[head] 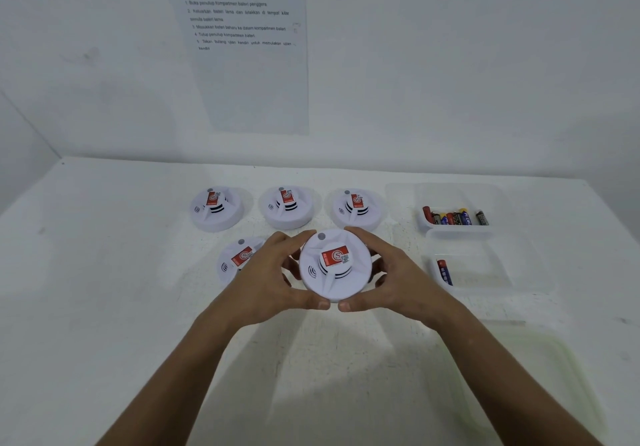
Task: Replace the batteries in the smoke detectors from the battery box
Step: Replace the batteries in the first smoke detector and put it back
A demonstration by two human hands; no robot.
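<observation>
Both hands clamp one smoke detector (pixel 334 265) held in front of the person, over the white table (pixel 104 272): the left hand (pixel 273 272) curls round its left rim, the right hand (pixel 398 272) round its right, thumbs meeting at the near edge. To open it well, I judge one hand should brace the base while the other twists the cover evenly. Five detectors in all: three in the back row (pixel 289 206), one at front left (pixel 239 258), one held. Two clear battery boxes: the far box (pixel 457 217) holds roughly seven batteries, the near box (pixel 467 272) shows one
</observation>
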